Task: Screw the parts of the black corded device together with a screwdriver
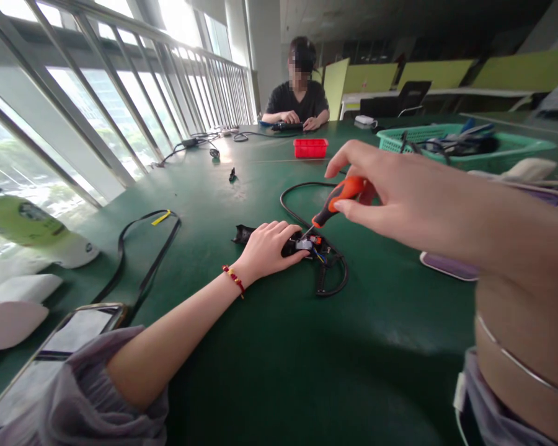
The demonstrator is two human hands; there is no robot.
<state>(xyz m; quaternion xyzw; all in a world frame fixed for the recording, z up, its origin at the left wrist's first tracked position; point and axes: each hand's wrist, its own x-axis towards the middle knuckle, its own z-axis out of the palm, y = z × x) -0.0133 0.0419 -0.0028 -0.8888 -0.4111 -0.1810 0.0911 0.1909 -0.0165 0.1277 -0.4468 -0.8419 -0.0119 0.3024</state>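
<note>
Black device (304,246): wires (320,256) showing, on the bench (260,359), well in from its left edge.
Left hand (270,246): my fingers and thumb close over it.
Right hand (369,186): I grip a screwdriver (324,214), tip at the device.
Red box (310,148): toward the far edge.

No word, number or brand name can be read with certainty. The green and white bottle (37,230) at the far left bears 2 marks: a round, dark emblem (26,211) on its green part and a smaller dark mark (89,248) on its white part, both too blurred to make out. The yellow tag (161,217) on the black strap (154,273) shows no legible print, and the screen of the phone (77,331) gives 0 readable characters.
</note>
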